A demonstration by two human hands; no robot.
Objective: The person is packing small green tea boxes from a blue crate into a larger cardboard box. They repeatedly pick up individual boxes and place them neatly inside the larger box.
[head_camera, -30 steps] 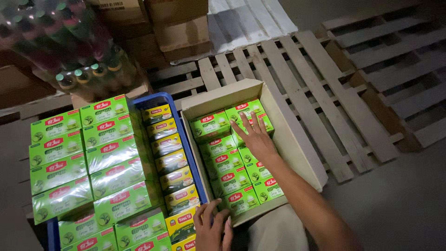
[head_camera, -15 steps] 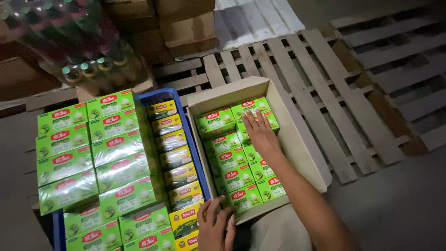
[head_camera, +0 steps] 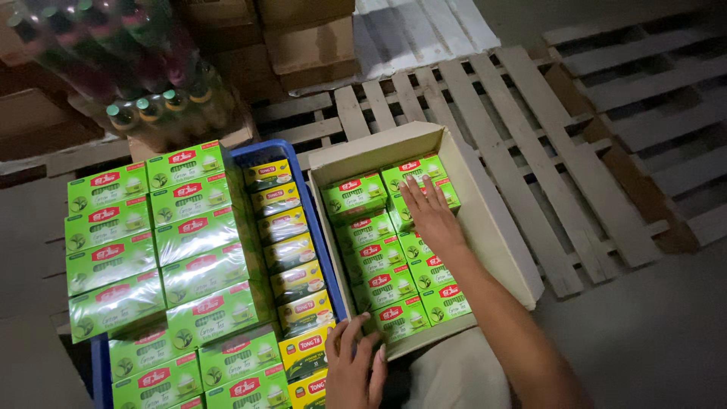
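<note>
Right hand [head_camera: 430, 216] is laid flat, fingers spread, on green rectangular tea boxes [head_camera: 356, 195] at the open cardboard carton's [head_camera: 496, 227] far end; left hand [head_camera: 356, 371] is rested open at its near edge.

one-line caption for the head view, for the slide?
Right hand flat on green boxes in a cardboard carton; left hand at its near corner.

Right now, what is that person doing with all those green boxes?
A person is leaning over an open cardboard carton filled with small green tea boxes. Their right hand lies flat on the boxes at the far end. Their left hand rests at the carton's near corner, beside a blue crate holding yellow boxes. Wrapped green bundles sit further left, and everything rests on wooden pallets.
</note>
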